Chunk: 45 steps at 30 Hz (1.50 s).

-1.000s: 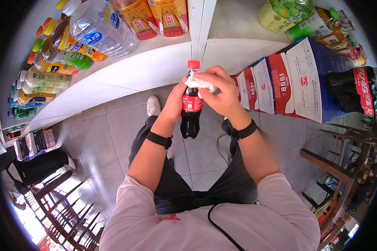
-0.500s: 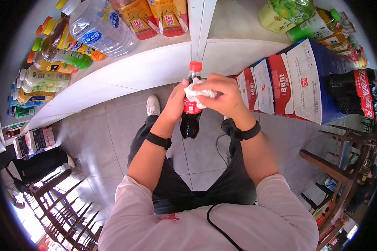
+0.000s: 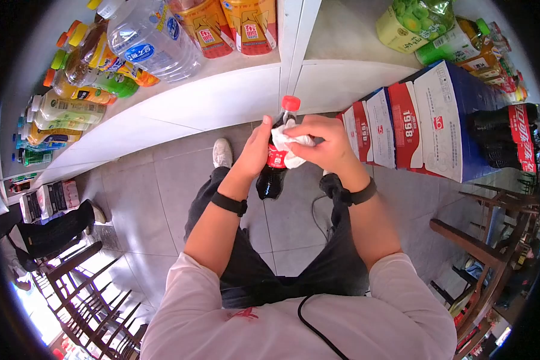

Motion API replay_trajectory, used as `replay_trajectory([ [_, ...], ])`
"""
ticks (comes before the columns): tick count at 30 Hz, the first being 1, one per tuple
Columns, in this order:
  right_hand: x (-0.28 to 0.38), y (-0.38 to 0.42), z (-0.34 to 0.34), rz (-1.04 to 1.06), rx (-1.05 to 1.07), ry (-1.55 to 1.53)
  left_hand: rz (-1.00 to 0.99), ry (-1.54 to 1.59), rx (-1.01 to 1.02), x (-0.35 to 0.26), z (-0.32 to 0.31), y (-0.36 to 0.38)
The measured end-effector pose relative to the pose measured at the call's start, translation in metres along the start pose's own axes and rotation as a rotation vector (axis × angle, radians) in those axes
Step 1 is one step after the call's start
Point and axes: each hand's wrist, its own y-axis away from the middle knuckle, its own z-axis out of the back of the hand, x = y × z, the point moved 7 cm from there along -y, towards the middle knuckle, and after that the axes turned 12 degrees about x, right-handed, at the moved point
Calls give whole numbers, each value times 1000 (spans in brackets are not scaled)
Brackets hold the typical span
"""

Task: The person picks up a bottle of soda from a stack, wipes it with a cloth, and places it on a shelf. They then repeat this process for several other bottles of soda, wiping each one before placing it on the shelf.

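A cola bottle with a red cap and red label is held in front of me, above the floor, its cap tilted a little to the right. My left hand is closed around the bottle's left side, thumb pointing up. In my right hand is a crumpled white cloth, pinched between the fingers and pressed against the bottle near its label. The cloth and fingers hide part of the bottle's middle.
Ahead is a white shelf bearing several drink bottles and orange packs. Stacked cartons and a cola multipack stand at right. Wooden chairs flank me, and another person's leg shows at left.
The bottle has tilted, its cap shifting right and slightly down. My right hand and the cloth have moved slightly right and down along it, while my left hand keeps its hold.
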Motion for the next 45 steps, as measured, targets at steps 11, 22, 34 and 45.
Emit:
replay_trajectory([
  [11, -2, 0, -5, 7, 21, 45, -100, -134, 61, -2, -6, -9],
  [22, -4, 3, 1, -6, -116, 57, -70, -128, 29, 4, -3, -9],
  [34, -43, 18, 21, -300, -508, -833, 44, -77, 139, 8, -13, -4],
  [45, -39, 3, -21, -236, -111, -1117, 213, 274, 291, 18, -33, 2],
])
